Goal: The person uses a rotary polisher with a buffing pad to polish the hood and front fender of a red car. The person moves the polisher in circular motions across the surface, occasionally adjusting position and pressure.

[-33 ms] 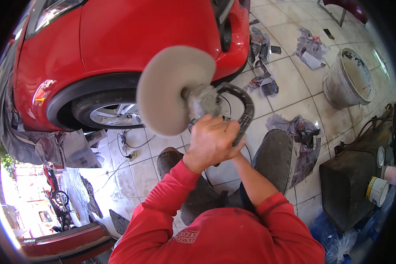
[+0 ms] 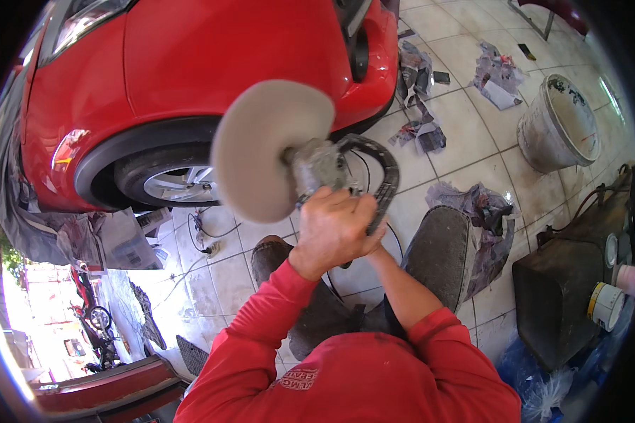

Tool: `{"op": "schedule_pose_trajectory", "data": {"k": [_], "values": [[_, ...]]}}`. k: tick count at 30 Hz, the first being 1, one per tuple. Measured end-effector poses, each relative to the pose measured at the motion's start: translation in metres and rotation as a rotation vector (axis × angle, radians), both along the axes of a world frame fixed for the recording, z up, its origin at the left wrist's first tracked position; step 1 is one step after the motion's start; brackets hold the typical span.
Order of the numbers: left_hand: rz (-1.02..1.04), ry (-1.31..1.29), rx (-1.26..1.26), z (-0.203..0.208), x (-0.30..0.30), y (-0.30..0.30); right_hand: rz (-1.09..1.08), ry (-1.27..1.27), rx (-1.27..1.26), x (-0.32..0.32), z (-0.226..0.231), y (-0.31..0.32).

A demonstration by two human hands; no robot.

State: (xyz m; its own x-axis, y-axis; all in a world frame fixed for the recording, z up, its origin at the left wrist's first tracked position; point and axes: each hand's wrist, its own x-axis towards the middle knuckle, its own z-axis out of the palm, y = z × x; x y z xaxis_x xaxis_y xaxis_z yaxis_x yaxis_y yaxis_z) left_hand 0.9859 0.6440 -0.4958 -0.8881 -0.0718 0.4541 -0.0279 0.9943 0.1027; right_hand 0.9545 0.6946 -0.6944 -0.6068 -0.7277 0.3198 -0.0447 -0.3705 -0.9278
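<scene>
In front of the red car's fender [image 2: 226, 63] I hold a polisher [image 2: 316, 169] with a large round off-white pad [image 2: 257, 151]. The pad looks smeared, as if spinning, and overlaps the view of the front wheel [image 2: 173, 183]; I cannot tell whether it touches the car. My left hand [image 2: 335, 227] is closed round the polisher, near its black loop handle [image 2: 388, 166]. My right hand [image 2: 378, 236] also grips the polisher, just behind the left, with its fingers mostly hidden.
A power cord [image 2: 219, 233] runs over the tiled floor left of my legs. Torn newspaper [image 2: 487, 204] lies by my right shoe, with more beyond. A dirty bucket [image 2: 543, 134] stands at right, near a dark bumper-like part [image 2: 550, 296] and a small can [image 2: 605, 307].
The polisher and its pad have shifted slightly left and down, with both hands still on it. The rest of the scene stays nearly the same.
</scene>
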Motion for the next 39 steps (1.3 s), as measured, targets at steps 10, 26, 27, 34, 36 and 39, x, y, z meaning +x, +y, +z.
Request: {"op": "schedule_pose_trajectory", "data": {"k": [10, 26, 27, 34, 36, 39], "values": [[-0.040, -0.157, -0.020, -0.032, -0.028, 0.001, -0.056, -0.111, -0.013, 0.008, -0.020, -0.006], [0.264, 0.275, -0.030, 0.088, 0.053, -0.019, 0.286, 0.051, 0.207, -0.025, 0.093, -0.020], [0.222, 0.283, -0.018, 0.086, 0.051, -0.020, 0.289, 0.045, 0.257, -0.025, 0.095, -0.019], [0.110, 0.306, 0.187, 0.037, 0.032, -0.007, 0.037, 0.211, 0.300, -0.027, 0.096, 0.039], [0.105, 0.306, 0.178, 0.039, 0.037, -0.008, -0.025, 0.191, 0.265, -0.024, 0.096, 0.038], [0.144, 0.312, 0.134, 0.064, 0.051, -0.018, 0.093, 0.119, 0.255, -0.020, 0.107, 0.030]]}}
